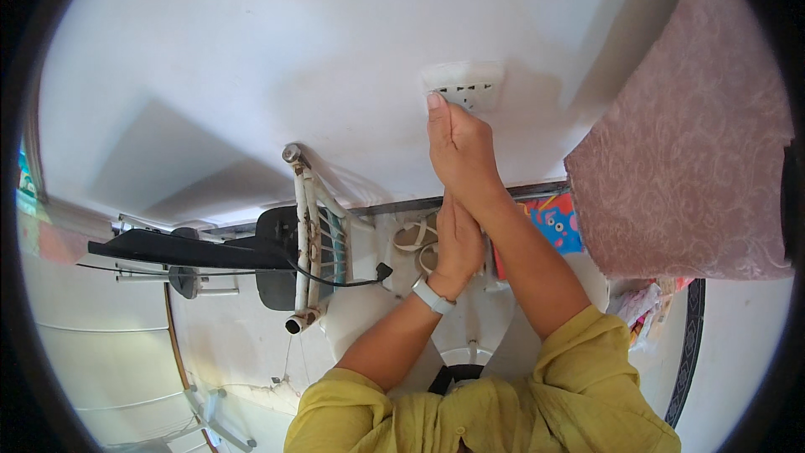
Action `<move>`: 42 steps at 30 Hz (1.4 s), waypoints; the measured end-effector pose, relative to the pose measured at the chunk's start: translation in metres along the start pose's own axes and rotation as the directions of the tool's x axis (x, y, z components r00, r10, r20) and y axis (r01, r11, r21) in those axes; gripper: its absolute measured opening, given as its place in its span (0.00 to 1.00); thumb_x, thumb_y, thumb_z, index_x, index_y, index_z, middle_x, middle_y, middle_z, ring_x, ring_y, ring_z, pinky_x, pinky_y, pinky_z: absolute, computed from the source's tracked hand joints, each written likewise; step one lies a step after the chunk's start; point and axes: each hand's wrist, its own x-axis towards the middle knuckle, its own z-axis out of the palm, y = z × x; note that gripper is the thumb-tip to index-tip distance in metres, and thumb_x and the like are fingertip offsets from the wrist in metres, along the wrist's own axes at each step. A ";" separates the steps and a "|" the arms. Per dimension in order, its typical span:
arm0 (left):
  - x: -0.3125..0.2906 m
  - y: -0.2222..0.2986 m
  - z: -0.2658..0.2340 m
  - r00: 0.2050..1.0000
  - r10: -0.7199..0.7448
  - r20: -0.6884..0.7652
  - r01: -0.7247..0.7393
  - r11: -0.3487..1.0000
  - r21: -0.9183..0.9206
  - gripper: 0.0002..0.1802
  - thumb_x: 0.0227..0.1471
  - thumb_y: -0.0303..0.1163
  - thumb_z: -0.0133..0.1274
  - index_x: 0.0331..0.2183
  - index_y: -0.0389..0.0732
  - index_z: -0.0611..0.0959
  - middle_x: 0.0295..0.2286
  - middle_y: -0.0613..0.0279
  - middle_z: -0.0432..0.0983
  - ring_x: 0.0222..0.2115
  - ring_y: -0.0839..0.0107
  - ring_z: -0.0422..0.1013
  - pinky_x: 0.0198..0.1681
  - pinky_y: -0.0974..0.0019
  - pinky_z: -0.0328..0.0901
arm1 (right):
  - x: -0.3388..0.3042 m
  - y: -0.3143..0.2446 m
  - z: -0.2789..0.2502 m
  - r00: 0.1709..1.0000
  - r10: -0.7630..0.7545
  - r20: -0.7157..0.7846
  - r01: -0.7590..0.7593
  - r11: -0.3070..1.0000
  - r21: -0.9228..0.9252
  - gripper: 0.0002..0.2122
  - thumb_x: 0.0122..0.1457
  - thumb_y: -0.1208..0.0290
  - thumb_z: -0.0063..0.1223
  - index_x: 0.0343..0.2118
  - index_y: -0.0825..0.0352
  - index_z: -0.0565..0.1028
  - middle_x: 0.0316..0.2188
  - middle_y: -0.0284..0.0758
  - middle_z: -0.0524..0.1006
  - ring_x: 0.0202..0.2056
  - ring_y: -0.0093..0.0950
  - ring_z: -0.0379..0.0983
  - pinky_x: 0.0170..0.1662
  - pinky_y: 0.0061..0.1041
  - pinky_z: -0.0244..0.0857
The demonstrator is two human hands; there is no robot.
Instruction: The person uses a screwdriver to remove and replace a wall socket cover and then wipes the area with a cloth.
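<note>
My right hand (461,149) is raised to a white wall socket (486,81). Its thumb points up and overlaps the socket's lower left corner. The fingers are curled out of sight, so whatever they hold is hidden. Just below, my left hand (459,243), with a pale watch (433,295) on its wrist, comes up against the right wrist. Its thumb lies straight and its fingers look closed. The right wrist covers part of it, and I cannot make out anything in it.
To the left, a worn white metal frame (309,243) stands by the wall beside a black panel (168,247) with a dangling black cable (348,283). Pale sandals (412,236) lie beneath my hands. A pinkish patterned cloth (688,159) hangs at right, near a colourful bag (553,225).
</note>
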 end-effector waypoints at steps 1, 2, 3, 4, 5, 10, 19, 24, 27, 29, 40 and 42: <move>0.000 -0.002 0.000 1.000 0.000 0.004 0.000 1.000 -0.001 0.24 0.60 0.42 0.27 0.46 0.32 0.66 0.34 0.48 0.72 0.33 0.61 0.69 0.36 0.64 0.61 | 0.000 0.003 0.002 0.999 -0.034 -0.026 0.034 0.999 0.011 0.16 0.61 0.63 0.38 0.27 0.72 0.72 0.20 0.50 0.71 0.24 0.48 0.68 0.29 0.36 0.62; -0.001 -0.004 0.002 0.998 0.066 -0.020 -0.065 0.997 0.043 0.24 0.60 0.42 0.27 0.46 0.32 0.66 0.34 0.48 0.72 0.33 0.61 0.69 0.36 0.63 0.62 | 0.000 0.006 0.003 0.996 -0.067 -0.052 0.068 0.997 0.022 0.16 0.60 0.63 0.38 0.26 0.72 0.71 0.20 0.50 0.71 0.24 0.47 0.68 0.29 0.36 0.62; -0.002 -0.005 0.003 0.990 0.132 -0.042 -0.128 0.988 0.087 0.24 0.60 0.42 0.27 0.46 0.32 0.67 0.33 0.49 0.72 0.33 0.61 0.69 0.36 0.63 0.62 | -0.001 0.008 0.005 0.996 -0.066 -0.055 0.067 0.998 0.021 0.16 0.60 0.63 0.38 0.26 0.72 0.71 0.20 0.50 0.71 0.24 0.47 0.68 0.29 0.36 0.62; -0.002 -0.004 0.003 0.990 0.137 -0.044 -0.132 0.987 0.086 0.24 0.60 0.42 0.27 0.46 0.32 0.67 0.33 0.49 0.72 0.33 0.61 0.69 0.36 0.63 0.62 | -0.001 0.008 0.004 0.996 -0.059 -0.066 0.058 0.998 -0.017 0.16 0.60 0.63 0.39 0.26 0.72 0.71 0.20 0.50 0.71 0.24 0.48 0.68 0.29 0.36 0.62; -0.003 -0.003 0.004 0.995 0.092 -0.034 -0.090 0.994 0.061 0.24 0.60 0.42 0.27 0.46 0.31 0.66 0.34 0.49 0.72 0.33 0.62 0.69 0.36 0.64 0.62 | -0.001 0.008 0.003 0.996 -0.053 -0.077 0.049 0.997 -0.054 0.16 0.60 0.64 0.39 0.26 0.72 0.71 0.20 0.51 0.71 0.24 0.48 0.68 0.29 0.36 0.62; 0.000 -0.003 0.000 0.997 0.072 0.007 -0.073 0.994 0.082 0.24 0.60 0.41 0.27 0.46 0.31 0.66 0.34 0.49 0.71 0.33 0.61 0.68 0.36 0.64 0.62 | 0.003 0.002 0.002 0.999 -0.049 -0.012 0.049 0.998 -0.026 0.16 0.60 0.64 0.38 0.27 0.72 0.72 0.21 0.51 0.71 0.26 0.49 0.69 0.29 0.37 0.62; 0.000 -0.003 0.002 0.999 0.040 -0.030 -0.040 0.999 0.022 0.23 0.60 0.40 0.27 0.44 0.31 0.67 0.29 0.51 0.71 0.27 0.63 0.66 0.33 0.65 0.61 | 0.001 0.001 0.002 0.996 -0.080 -0.039 0.080 0.997 0.001 0.17 0.60 0.63 0.38 0.26 0.73 0.71 0.20 0.52 0.70 0.25 0.49 0.67 0.29 0.37 0.61; -0.005 -0.004 0.005 0.998 -0.064 -0.029 0.065 0.997 0.033 0.21 0.61 0.43 0.30 0.39 0.35 0.69 0.24 0.66 0.66 0.22 0.80 0.60 0.24 0.74 0.57 | 0.000 0.022 0.006 0.995 -0.077 -0.061 0.080 0.996 0.041 0.22 0.62 0.56 0.36 0.17 0.70 0.65 0.11 0.30 0.62 0.15 0.21 0.58 0.20 0.24 0.56; -0.004 -0.009 0.010 0.996 -0.056 -0.074 0.054 0.998 -0.030 0.21 0.61 0.43 0.29 0.40 0.37 0.69 0.20 0.71 0.61 0.18 0.84 0.53 0.18 0.76 0.50 | 0.002 0.017 0.002 1.000 0.008 0.009 -0.009 0.989 0.150 0.23 0.61 0.55 0.36 0.15 0.68 0.65 0.09 0.28 0.62 0.12 0.17 0.56 0.16 0.21 0.53; 0.000 -0.001 0.006 0.995 -0.026 -0.095 0.026 1.000 -0.004 0.20 0.61 0.44 0.29 0.40 0.38 0.68 0.20 0.72 0.61 0.17 0.85 0.52 0.18 0.77 0.49 | 0.005 0.012 0.004 1.000 0.005 0.023 -0.010 0.978 0.210 0.24 0.61 0.54 0.35 0.14 0.66 0.64 0.08 0.25 0.61 0.10 0.15 0.54 0.13 0.18 0.50; -0.002 0.004 0.004 0.995 -0.025 -0.094 0.026 1.000 0.010 0.21 0.61 0.43 0.28 0.43 0.37 0.68 0.23 0.71 0.63 0.20 0.85 0.53 0.21 0.78 0.51 | 0.005 0.002 -0.001 0.980 0.133 0.148 -0.172 0.939 0.298 0.24 0.62 0.53 0.34 0.13 0.64 0.63 0.06 0.25 0.59 0.07 0.16 0.54 0.11 0.17 0.48; 0.002 0.003 0.002 0.992 0.061 -0.114 -0.059 0.998 0.025 0.18 0.61 0.38 0.31 0.37 0.32 0.68 0.24 0.55 0.69 0.23 0.69 0.62 0.27 0.66 0.58 | 0.005 0.001 -0.002 0.986 0.106 0.129 -0.141 0.945 0.297 0.24 0.61 0.53 0.34 0.13 0.64 0.62 0.06 0.25 0.59 0.07 0.16 0.54 0.11 0.17 0.48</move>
